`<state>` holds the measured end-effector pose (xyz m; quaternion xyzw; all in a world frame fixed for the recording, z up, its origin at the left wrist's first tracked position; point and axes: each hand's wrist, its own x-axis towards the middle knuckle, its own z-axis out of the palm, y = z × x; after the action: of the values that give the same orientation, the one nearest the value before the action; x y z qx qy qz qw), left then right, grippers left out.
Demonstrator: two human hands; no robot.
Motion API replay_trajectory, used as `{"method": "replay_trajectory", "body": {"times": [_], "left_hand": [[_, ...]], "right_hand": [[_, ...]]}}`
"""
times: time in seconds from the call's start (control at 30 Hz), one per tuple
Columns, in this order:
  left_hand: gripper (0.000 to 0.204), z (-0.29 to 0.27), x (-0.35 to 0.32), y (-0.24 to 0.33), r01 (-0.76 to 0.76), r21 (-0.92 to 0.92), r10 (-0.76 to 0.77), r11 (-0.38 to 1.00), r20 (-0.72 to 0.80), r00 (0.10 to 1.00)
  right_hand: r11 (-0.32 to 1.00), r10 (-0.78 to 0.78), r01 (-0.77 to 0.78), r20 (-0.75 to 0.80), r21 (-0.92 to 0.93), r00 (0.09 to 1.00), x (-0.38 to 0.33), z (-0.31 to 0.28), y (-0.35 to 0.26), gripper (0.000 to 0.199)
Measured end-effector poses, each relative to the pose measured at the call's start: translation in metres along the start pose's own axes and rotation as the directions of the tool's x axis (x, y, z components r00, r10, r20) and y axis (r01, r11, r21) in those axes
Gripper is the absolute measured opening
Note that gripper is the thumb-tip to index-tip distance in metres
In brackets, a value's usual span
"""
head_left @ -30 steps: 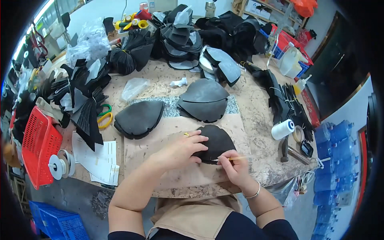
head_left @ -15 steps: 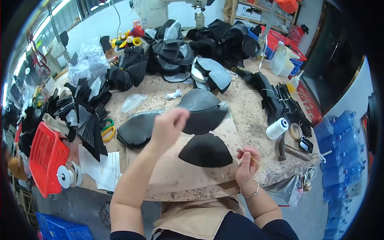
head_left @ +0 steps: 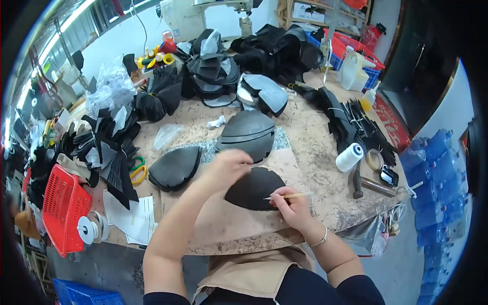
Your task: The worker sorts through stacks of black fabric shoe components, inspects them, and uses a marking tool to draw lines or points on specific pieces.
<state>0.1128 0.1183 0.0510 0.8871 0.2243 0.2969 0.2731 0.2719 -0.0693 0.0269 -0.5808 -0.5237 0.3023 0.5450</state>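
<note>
A black, dome-shaped flat panel (head_left: 249,190) lies on the table in front of me. My right hand (head_left: 290,206) holds a slim pen (head_left: 297,195) with a yellowish barrel, its pale tip at the panel's lower right. Over the panel's upper left edge is my left hand (head_left: 233,165), fingers curled together. Whether anything sits in those fingers is hidden. Beyond that hand lies a stack of similar black panels (head_left: 247,127), overlapping one another. Another pile of curved black panels (head_left: 175,166) rests to the left.
Heaps of black pieces (head_left: 211,71) line the table's back. At left are a red basket (head_left: 63,213), scissors (head_left: 138,174), a white spool (head_left: 89,230) and paper sheets (head_left: 129,216). On the right lie a white thread cone (head_left: 349,157), a hammer (head_left: 373,185) and a tape roll (head_left: 374,159).
My right hand has moved left with the pen, bringing it over the panel. My left hand has come down and right, nearer the panel. The far stack's upper panels now sit differently.
</note>
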Motion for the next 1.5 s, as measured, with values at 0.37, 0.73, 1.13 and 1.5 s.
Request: {"method": "replay_trajectory", "body": {"times": [0.37,0.73,1.13,1.5], "left_hand": [[0.032,0.003,-0.054,0.017,-0.094,-0.082,0.115,0.992,0.308,0.945],[0.032,0.008,-0.057,0.013,-0.108,-0.092,0.130,0.990,0.286,0.949],[0.031,0.005,-0.057,0.011,-0.151,-0.033,0.154,0.988,0.304,0.940],[0.056,0.026,-0.048,0.020,0.099,0.177,-0.109,0.979,0.048,0.993]], "right_hand": [[0.975,-0.064,0.084,0.101,-0.207,0.993,0.004,0.007,0.006,0.011],[0.963,-0.068,0.091,0.096,-0.256,0.993,0.004,0.009,0.008,0.009],[0.992,0.029,-0.012,0.139,-0.125,0.990,0.000,0.002,0.004,0.010],[0.942,-0.215,0.285,-0.329,0.180,0.919,-0.006,0.000,0.021,0.006]]}}
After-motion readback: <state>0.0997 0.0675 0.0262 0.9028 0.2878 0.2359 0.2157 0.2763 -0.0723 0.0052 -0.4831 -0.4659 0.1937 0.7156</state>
